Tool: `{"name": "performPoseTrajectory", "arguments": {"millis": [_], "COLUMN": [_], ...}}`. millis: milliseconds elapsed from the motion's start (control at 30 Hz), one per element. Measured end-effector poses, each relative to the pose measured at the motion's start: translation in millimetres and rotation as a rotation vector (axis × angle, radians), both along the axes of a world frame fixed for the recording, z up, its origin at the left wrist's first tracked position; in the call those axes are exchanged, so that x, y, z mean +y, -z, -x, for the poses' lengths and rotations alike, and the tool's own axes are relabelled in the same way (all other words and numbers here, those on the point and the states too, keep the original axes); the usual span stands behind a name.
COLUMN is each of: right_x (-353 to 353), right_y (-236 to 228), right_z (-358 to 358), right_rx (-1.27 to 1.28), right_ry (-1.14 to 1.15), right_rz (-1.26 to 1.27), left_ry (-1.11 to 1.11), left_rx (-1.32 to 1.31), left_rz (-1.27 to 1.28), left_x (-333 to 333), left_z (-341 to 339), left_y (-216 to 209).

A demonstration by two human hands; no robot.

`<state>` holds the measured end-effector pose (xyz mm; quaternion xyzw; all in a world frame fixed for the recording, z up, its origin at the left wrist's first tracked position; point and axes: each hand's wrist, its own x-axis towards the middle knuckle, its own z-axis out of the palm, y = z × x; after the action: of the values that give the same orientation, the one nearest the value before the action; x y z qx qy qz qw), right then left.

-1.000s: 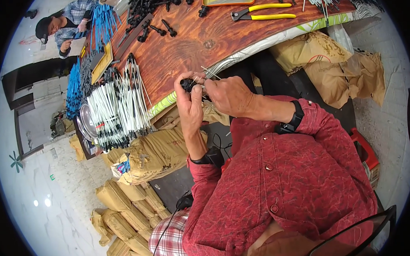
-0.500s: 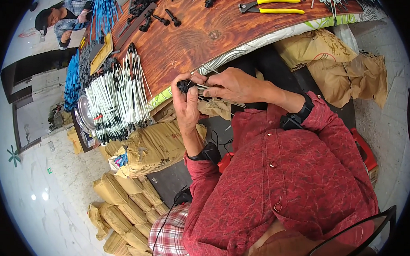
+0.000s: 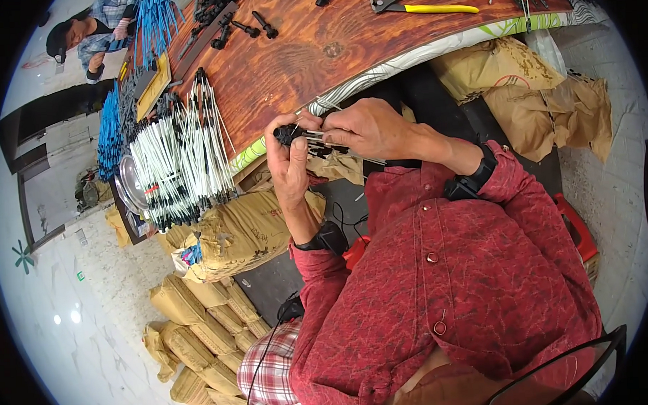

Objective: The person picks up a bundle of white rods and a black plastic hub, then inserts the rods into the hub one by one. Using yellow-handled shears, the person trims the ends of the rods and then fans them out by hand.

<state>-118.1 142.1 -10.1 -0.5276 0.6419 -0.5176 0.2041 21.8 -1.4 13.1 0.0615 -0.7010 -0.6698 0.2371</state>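
Observation:
A small black plastic fitting [image 3: 287,135] is held in my left hand [image 3: 289,174], the thumb pressed along its side and the fingers curled round it. Close on the right, my right hand [image 3: 376,129] pinches thin rods [image 3: 312,134] that reach toward the fitting. Whether the rods enter it is hidden by the fingers. Both hands are just off the near edge of the wooden table [image 3: 298,68]. Dark rod tips hang below the right fingers.
Bundles of white rods with black ends [image 3: 162,169] stand at the table's left, near blue rods [image 3: 109,131]. Yellow-handled pliers [image 3: 438,8] and black bolt-like parts [image 3: 264,24] lie on top. Paper sacks [image 3: 232,234] sit below. Another person [image 3: 93,39] is at the far left.
The left hand with the black fitting has shifted slightly left. My right hand has drawn a little away from it, showing more of the rods between them. The whole view has tilted slightly.

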Motion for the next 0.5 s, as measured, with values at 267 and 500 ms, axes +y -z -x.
{"name": "performPoseTrajectory", "arguments": {"millis": [267,500], "right_x": [-5,-7], "right_y": [6,2], "right_z": [-15,-22], "right_rx": [0.122,0.252], "right_ry": [0.189,0.221], "right_rz": [0.077,0.026], "left_ry": [-0.002,-0.016], "left_rx": [-0.021,-0.009], "left_rz": [0.011,0.008], "left_x": [3,7], "left_z": [0,6], "left_y": [1,0]}}
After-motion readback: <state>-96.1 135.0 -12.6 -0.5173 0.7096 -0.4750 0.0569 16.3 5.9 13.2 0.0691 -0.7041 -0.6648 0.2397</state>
